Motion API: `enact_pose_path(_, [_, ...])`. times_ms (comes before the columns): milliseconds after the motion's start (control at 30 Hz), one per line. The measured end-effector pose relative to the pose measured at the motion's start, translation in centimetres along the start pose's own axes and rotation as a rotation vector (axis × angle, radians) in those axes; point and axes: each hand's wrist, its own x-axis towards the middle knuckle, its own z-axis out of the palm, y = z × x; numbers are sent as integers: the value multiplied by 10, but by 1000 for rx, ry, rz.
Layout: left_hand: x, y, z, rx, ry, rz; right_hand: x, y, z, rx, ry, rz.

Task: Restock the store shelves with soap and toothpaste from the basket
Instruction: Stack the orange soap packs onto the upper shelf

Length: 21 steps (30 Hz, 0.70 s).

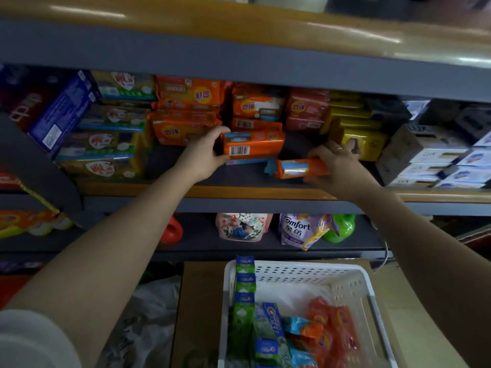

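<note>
My left hand (pixel 203 152) grips an orange soap pack (pixel 253 146) with a barcode facing me, held just above the middle shelf (pixel 239 179). My right hand (pixel 336 163) grips a second orange soap pack (pixel 300 168) lying low over the dark shelf surface. Behind them stand stacks of orange soap packs (pixel 186 112). Below, a white perforated basket (pixel 305 272) holds green and blue toothpaste boxes (pixel 244 293) on its left side and more orange soap packs (pixel 334 330) on its right.
Yellow-green soap packs (pixel 103 144) fill the shelf's left, yellow packs (pixel 358 128) and white Lux boxes (pixel 425 155) its right. Blue boxes (pixel 61 112) lean at far left. The lower shelf holds refill pouches (pixel 297 229) and bottles. The basket rests on a cardboard box (pixel 199 301).
</note>
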Motion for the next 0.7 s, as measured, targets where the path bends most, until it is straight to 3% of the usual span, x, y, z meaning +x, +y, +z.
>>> enact_pose_path(100, [-7, 5, -1, 5, 0, 48, -1, 4, -9, 293, -129, -64])
enact_pose_path(200, [-13, 10, 1, 63, -9, 75, 4, 11, -11, 422, -168, -4])
enact_pose_path(267, [-15, 11, 0, 32, -76, -2, 11, 18, -8, 446, -221, 91])
enact_pose_path(400, [-16, 18, -5, -273, -219, -222, 21, 28, -8, 655, -439, 298])
enact_pose_path(500, [-8, 27, 4, -494, -116, -399, 21, 31, -10, 744, -521, 512])
enact_pose_path(600, [2, 36, 5, -667, -115, -617, 25, 28, -10, 778, -585, 645])
enact_pose_path(700, [2, 33, 5, -717, -58, -630, 27, 23, -5, 995, -504, 705])
